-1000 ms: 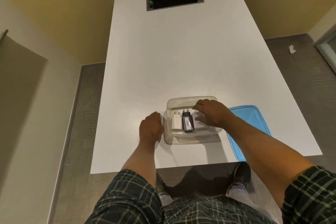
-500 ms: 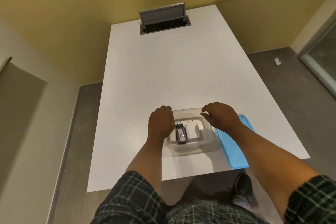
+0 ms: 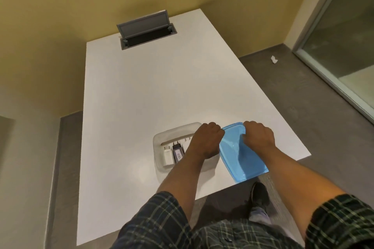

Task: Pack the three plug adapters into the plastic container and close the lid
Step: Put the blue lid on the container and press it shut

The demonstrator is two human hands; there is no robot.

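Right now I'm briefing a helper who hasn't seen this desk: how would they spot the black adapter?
On the white table, find the clear plastic container near the front edge, left of the blue lid. Inside lie adapters side by side. The black adapter sits just right of a white adapter; it alone is dark and carries a white label reading 030.

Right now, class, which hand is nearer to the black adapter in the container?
Left. The left hand is over the container, just right of the black adapter. The right hand is farther right, on the blue lid.
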